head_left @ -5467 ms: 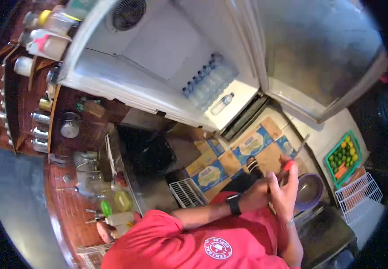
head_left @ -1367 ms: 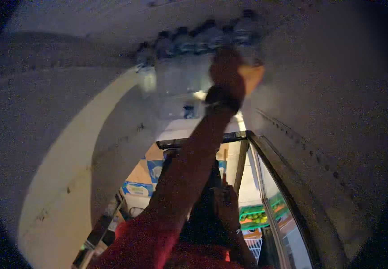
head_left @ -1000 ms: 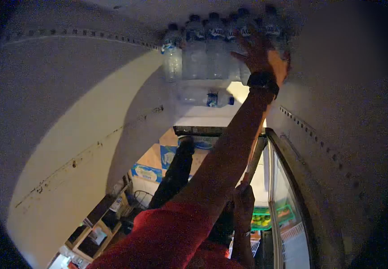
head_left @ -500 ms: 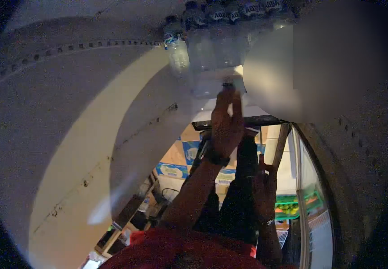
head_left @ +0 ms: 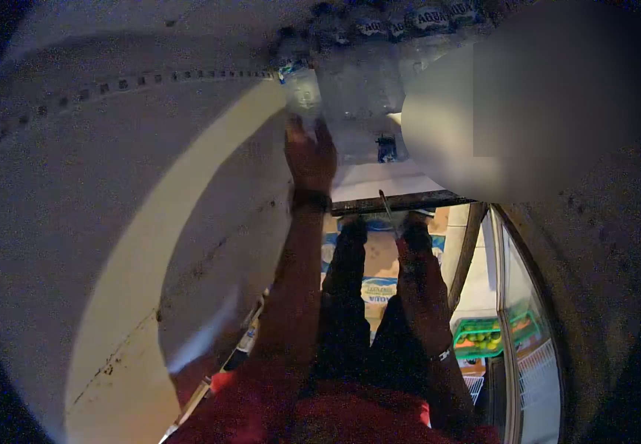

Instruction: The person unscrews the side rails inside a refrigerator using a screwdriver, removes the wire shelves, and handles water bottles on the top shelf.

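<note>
My left hand (head_left: 311, 157), with a dark band at the wrist, reaches into a pale-walled cabinet. Its fingers are apart, right at the base of a small water bottle (head_left: 303, 90) with a blue label. Beside that bottle stand several larger clear bottles (head_left: 365, 78) with AQUA labels. On the pale floor of the cabinet lies a small dark crumpled item (head_left: 386, 149). Lower down, over my leg, my right hand (head_left: 422, 292) is closed around a slim, stick-like tool (head_left: 388, 207) that points up toward the cabinet's front edge.
A dark front edge (head_left: 402, 201) borders the cabinet floor. AQUA cartons (head_left: 378, 290) lie below, between my legs. At the right are a glass door (head_left: 524, 318) and a green crate (head_left: 476, 354) of round green and orange produce. A blurred patch hides the upper right.
My left hand has let go of the small dark item and moved left to the small bottle. My right hand has risen, bringing the slim tool into clearer view.
</note>
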{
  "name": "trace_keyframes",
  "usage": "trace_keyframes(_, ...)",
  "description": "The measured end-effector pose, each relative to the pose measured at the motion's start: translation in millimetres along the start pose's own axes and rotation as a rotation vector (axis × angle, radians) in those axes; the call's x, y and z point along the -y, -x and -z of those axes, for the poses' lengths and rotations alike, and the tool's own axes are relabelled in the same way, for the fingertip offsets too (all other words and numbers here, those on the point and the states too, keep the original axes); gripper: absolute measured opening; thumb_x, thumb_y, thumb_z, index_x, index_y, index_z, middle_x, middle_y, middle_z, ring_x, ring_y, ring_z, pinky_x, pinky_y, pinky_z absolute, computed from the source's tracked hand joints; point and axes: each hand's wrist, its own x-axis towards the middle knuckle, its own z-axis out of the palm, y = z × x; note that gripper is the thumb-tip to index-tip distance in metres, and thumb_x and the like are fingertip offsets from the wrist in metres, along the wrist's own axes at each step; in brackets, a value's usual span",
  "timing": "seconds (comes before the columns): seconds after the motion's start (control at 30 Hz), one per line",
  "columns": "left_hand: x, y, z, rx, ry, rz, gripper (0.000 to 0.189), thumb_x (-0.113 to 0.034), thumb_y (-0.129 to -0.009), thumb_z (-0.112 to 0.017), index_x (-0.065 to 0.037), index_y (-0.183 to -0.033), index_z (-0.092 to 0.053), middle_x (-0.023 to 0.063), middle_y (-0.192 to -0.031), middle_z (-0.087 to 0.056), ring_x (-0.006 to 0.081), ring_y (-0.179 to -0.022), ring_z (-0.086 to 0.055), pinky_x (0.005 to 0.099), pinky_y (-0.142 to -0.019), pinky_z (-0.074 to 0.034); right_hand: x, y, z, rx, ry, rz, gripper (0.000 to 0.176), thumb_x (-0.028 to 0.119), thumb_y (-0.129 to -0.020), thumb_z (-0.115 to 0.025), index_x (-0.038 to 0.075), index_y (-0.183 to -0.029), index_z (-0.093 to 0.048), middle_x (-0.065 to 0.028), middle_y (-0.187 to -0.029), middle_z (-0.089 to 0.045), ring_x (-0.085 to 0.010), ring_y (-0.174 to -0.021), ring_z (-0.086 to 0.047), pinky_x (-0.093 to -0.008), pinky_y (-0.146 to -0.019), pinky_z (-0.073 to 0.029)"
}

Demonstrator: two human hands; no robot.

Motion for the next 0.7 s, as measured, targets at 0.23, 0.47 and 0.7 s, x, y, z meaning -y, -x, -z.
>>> trace_keyframes(0.23, 32, -100, -33, 0.259, -0.371, 0.105, 0.051, -0.041, -0.089, -0.054, 0.000, -0.119, -0.054, 0.0184, -0.113, -0.059, 0.0321, -0.107, -0.055, 0.0413, -0.090, -0.044, -48, 37, 12, 0.058, 0.108, -0.140, 0.020, 0.010, -0.091, -0.054, 0.002, -0.108, -0.046, -0.0144, -0.085, -0.053, -0.0283, -0.073, -0.054, -0.0388, -0.065, -0.045)
trace_keyframes(0.47, 35, -97, -22, 0.670, -0.667, 0.235, 0.056, -0.047, -0.086, -0.055, -0.006, -0.124, -0.055, 0.0088, -0.124, -0.060, 0.0246, -0.117, -0.053, 0.0392, -0.096, -0.043, -72, 56, 25, 0.060, 0.119, -0.335, 0.020, 0.011, -0.090, -0.055, 0.005, -0.107, -0.047, -0.0125, -0.080, -0.053, -0.0250, -0.067, -0.051, -0.0361, -0.060, -0.042)
trace_keyframes(0.7, 27, 60, -8, 0.086, 0.235, 0.369, 0.067, -0.033, -0.074, -0.076, 0.003, -0.122, -0.046, 0.0210, -0.117, -0.055, 0.0347, -0.109, -0.052, 0.0447, -0.095, -0.041, -35, 57, 43, -0.030, -0.060, -0.289, 0.022, 0.011, -0.088, -0.058, 0.005, -0.107, -0.048, -0.0061, -0.081, -0.053, -0.0158, -0.070, -0.049, -0.0324, -0.061, -0.042)
